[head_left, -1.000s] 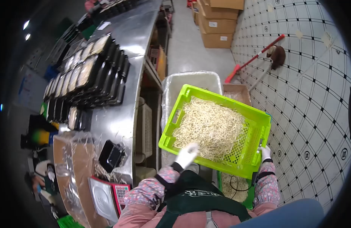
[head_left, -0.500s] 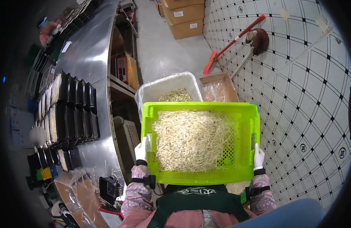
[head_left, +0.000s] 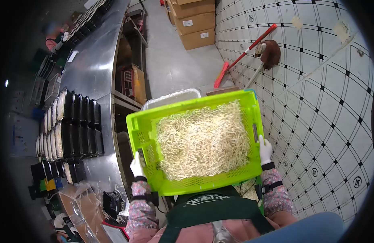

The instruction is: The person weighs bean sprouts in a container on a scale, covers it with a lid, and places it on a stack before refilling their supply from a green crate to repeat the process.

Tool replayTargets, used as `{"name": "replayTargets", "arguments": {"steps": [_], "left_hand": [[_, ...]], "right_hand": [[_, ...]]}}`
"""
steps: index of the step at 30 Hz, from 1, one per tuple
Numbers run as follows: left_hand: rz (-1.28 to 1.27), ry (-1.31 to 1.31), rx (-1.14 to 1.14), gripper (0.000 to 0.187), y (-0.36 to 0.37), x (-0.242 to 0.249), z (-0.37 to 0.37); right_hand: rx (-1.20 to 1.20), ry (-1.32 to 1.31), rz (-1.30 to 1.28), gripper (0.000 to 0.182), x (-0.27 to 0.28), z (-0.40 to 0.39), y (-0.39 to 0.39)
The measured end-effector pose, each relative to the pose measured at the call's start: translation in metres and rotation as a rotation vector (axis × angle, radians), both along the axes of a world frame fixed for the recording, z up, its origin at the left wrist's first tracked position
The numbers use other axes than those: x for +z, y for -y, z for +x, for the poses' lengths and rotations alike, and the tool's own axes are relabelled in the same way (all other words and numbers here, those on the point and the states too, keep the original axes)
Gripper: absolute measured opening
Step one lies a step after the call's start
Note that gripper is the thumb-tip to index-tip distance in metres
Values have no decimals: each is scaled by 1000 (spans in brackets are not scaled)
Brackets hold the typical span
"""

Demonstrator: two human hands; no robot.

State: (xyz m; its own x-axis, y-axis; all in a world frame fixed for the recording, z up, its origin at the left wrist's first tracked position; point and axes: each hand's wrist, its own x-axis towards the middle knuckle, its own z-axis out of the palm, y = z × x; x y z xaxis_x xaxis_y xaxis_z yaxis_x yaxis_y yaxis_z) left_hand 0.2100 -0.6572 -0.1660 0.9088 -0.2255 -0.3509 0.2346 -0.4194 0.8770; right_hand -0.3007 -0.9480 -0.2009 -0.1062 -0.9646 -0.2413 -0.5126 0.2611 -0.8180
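Note:
A lime-green plastic crate (head_left: 195,188) is held up in front of me, tilted with its right side higher in the view. Pale bean sprouts (head_left: 203,141) lie in a thick heap inside it. My left hand (head_left: 137,165), in a white glove, grips the crate's left end by the handle slot. On the opposite end, my right hand (head_left: 265,150), gloved too, is closed around the rim at its slot. Beyond the crate, a white plastic-lined bin (head_left: 172,97) is mostly covered by it.
To the left runs a steel table (head_left: 98,75) with stacked black trays (head_left: 75,125). Cardboard boxes (head_left: 195,24) stand ahead. A red-handled tool (head_left: 245,54) leans at the tiled wall (head_left: 316,105). A co-worker (head_left: 53,38) is at the far table end. An open carton (head_left: 79,206) sits lower left.
The crate has shifted left and turned counterclockwise, its right side rising in view. The sprouts have slid toward the crate's right side. Both hands keep their hold.

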Motion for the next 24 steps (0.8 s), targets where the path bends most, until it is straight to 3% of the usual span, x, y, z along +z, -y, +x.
{"name": "replayTargets", "arguments": {"steps": [2, 4, 5, 6, 7, 9, 11, 12, 13, 14, 15, 17, 18, 19, 21, 22, 23, 24], "left_hand": [[-156, -209, 52, 44, 37, 2, 23], [-2, 0, -179, 46, 84, -4, 16], [70, 84, -221, 47, 111, 26, -22], [-47, 90, -255, 45, 103, -34, -28], [-44, 195, -282, 43, 100, -25, -60], [-38, -4, -227, 42, 71, -13, -79], [-226, -330, 157, 44, 45, -18, -60], [-202, -367, 211, 47, 36, -4, -43], [-264, -379, 127, 51, 13, -24, -15], [-179, -348, 171, 54, 21, -27, 0], [-92, -317, 216, 57, 38, -24, 17], [-92, -291, 150, 56, 100, -17, 15], [-71, -174, -37, 54, 115, -34, 16], [-54, -57, -220, 52, 126, -60, 16], [-175, 19, -263, 45, 120, -93, -11], [-227, -263, -148, 43, 110, -45, -38], [-289, -350, -9, 42, 89, -36, -47], [-196, -330, 52, 42, 70, -16, -47]], "right_hand": [[101, 24, 24, 43, 12, 16, 39], [37, 76, 77, 44, 21, -2, 80], [-23, 66, 58, 46, 26, -15, 101], [-72, -35, 27, 48, 33, -29, 107], [-120, -140, -8, 50, 37, -49, 106], [-151, -111, -9, 50, 30, -62, 85], [-93, -91, -25, 47, 38, -34, 52], [-26, -165, -107, 45, 55, -1, 41], [42, -237, -181, 43, 67, 21, 35], [121, -180, -283, 41, 46, 27, 44], [133, -107, -203, 40, 50, 31, 62], [125, -44, -53, 41, 64, 31, 112], [117, 45, -57, 44, 74, 26, 133], [88, -25, 0, 46, 80, 13, 148], [-66, -132, -11, 48, 76, -16, 148], [-87, -169, -47, 49, 73, -23, 135], [-110, -208, -67, 49, 67, -30, 116], [-93, -138, -60, 49, 58, -27, 93]]}}
